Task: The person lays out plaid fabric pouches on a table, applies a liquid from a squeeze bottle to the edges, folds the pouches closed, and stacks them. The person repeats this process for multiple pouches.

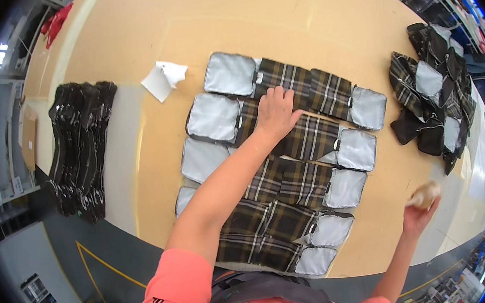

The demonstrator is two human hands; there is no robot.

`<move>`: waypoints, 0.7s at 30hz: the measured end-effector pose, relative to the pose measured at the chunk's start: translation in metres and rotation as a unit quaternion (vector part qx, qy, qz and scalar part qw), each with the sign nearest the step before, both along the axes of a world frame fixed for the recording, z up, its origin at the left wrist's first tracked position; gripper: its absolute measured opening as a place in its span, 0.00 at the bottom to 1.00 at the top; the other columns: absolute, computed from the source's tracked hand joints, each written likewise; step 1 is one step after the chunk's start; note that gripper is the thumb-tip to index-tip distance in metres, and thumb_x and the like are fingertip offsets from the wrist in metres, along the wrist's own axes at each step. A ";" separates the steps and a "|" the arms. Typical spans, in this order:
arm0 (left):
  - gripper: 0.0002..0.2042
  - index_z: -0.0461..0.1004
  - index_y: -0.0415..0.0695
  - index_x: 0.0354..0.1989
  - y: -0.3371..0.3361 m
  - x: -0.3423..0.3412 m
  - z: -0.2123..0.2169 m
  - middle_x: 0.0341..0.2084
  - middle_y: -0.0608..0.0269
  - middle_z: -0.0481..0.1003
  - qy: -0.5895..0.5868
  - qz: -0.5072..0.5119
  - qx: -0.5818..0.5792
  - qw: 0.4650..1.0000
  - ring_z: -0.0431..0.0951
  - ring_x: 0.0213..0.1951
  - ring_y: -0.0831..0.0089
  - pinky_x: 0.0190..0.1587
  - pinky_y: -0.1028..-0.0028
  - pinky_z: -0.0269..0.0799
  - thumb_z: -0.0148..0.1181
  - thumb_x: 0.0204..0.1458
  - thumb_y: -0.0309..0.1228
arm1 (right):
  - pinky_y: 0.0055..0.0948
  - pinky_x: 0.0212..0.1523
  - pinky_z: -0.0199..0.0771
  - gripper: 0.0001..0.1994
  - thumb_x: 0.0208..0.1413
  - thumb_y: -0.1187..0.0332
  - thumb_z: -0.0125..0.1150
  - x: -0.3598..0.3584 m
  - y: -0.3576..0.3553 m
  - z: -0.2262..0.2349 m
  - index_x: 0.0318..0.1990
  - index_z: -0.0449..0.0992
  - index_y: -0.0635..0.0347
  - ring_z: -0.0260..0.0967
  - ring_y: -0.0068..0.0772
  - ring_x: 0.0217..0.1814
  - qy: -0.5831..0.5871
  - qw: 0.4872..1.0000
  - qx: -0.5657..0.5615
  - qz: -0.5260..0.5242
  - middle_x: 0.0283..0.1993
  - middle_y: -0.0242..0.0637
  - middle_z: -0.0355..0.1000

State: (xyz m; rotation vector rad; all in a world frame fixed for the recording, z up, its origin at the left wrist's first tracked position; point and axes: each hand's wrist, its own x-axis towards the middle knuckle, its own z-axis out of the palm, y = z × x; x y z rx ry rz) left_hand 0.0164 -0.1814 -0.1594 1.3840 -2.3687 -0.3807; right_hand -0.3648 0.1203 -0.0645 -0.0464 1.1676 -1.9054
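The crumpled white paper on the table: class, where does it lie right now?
In the head view the crumpled white paper lies on the tan table, left of the topmost plaid piece, right of the dark stack.

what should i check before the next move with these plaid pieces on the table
1. Left hand flat on the laid-out plaid pieces, palm down on the second row from the far end: ok.
2. Right hand holds a small light-coloured object above the table's near right edge; what it is: cannot tell.
3. Rows overlap evenly, grey lining panels showing at both ends: ok.
4. Loose pile of plaid pieces at right lies apart from the laid-out rows: ok.
5. Dark stack at left lies apart from the rows: ok.
6. White paper sits on the table, close to the far grey panel; whether it touches: cannot tell.
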 end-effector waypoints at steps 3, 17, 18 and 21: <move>0.21 0.71 0.42 0.43 -0.008 -0.010 -0.001 0.36 0.57 0.69 -0.040 0.000 0.003 0.999 0.69 0.42 0.60 0.43 0.65 0.70 0.67 0.43 0.39 | 0.34 0.44 0.75 0.26 0.56 0.46 0.56 -0.019 0.073 -0.006 0.55 0.68 0.52 0.70 0.33 0.53 0.181 0.932 0.311 -0.050 0.53 0.36 0.71; 0.08 0.78 0.43 0.32 -0.050 0.048 0.031 0.30 0.53 0.77 0.165 0.172 0.004 0.971 0.77 0.34 0.56 0.38 0.60 0.73 0.53 0.46 0.28 | 0.39 0.61 0.61 0.24 0.56 0.67 0.60 0.046 -0.011 -0.001 0.59 0.63 0.64 0.61 0.48 0.61 0.655 0.625 0.391 0.163 0.59 0.47 0.63; 0.08 0.78 0.42 0.31 -0.058 0.072 0.033 0.29 0.53 0.77 0.166 0.215 0.014 0.962 0.78 0.33 0.55 0.38 0.61 0.73 0.53 0.46 0.29 | 0.38 0.61 0.61 0.22 0.55 0.68 0.61 0.065 -0.046 0.006 0.57 0.65 0.65 0.61 0.47 0.61 0.667 0.634 0.334 0.202 0.58 0.46 0.64; 0.08 0.77 0.41 0.33 -0.075 0.145 0.018 0.28 0.54 0.78 0.131 0.332 -0.011 0.934 0.77 0.33 0.57 0.38 0.62 0.72 0.52 0.48 0.29 | 0.37 0.57 0.64 0.17 0.53 0.68 0.63 0.121 -0.143 0.004 0.49 0.72 0.63 0.64 0.47 0.56 0.719 0.624 0.149 0.267 0.50 0.45 0.69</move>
